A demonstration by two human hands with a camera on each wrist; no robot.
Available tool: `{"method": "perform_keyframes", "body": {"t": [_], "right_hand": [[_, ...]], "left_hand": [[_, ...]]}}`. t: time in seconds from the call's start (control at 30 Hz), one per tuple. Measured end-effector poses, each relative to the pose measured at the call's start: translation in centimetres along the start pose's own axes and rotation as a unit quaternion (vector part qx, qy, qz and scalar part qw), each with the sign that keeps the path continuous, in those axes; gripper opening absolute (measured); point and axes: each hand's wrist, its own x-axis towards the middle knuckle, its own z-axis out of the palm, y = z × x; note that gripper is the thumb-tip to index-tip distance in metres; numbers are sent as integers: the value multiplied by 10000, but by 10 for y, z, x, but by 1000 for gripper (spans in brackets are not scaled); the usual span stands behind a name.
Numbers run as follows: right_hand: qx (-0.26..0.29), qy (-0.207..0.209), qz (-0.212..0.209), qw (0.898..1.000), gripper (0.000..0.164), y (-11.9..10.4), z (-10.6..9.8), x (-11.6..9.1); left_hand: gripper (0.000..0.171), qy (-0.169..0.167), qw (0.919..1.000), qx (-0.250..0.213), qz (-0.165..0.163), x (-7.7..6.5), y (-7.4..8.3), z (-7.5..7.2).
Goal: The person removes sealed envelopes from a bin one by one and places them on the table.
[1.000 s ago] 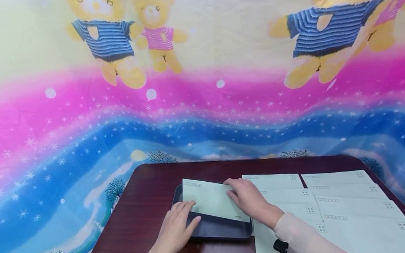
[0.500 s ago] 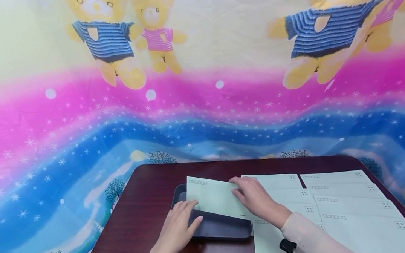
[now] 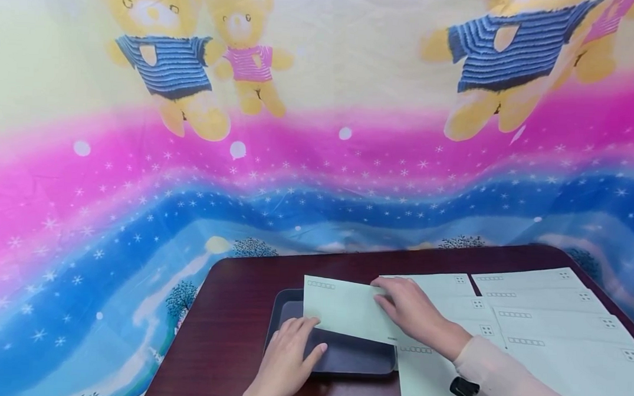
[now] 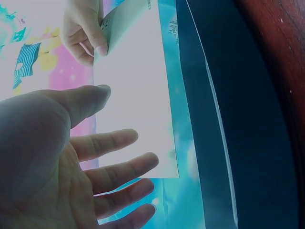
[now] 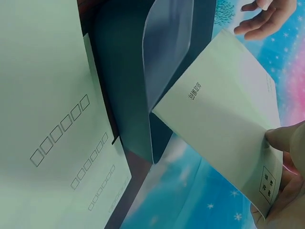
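A pale green envelope [image 3: 346, 308] is held up, tilted, above a dark tray [image 3: 355, 360]. My right hand [image 3: 418, 312] pinches it near its upper right corner; in the right wrist view, the thumb presses the envelope [image 5: 219, 114] close to its printed stamp box. My left hand [image 3: 289, 353] is over the tray's left side, near the envelope's lower left corner. Seen from the left wrist, the left hand [image 4: 81, 157] has its fingers spread and holds nothing, with the envelope [image 4: 133, 90] beyond them. Whether those fingertips touch the paper I cannot tell.
Several envelopes [image 3: 565, 365] lie overlapping in two columns on the right of the dark red table [image 3: 210, 335], reaching the tray's right edge. A printed cloth [image 3: 318, 162] with bears hangs behind the table. A black device [image 3: 464, 389] sits on the right wrist.
My right hand has moved to the right, carrying the envelope with it, so more of the tray's left end shows. The left hand has shifted slightly right.
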Motion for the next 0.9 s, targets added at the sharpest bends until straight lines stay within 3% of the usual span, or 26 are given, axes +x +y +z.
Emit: {"method": "perform_keyframes", "body": {"t": [0.9], "right_hand": [[-110,99,236,9996,28,27,-26,-22]], "left_hand": [[57,-75,9998,-33,195,2,16,4]]}}
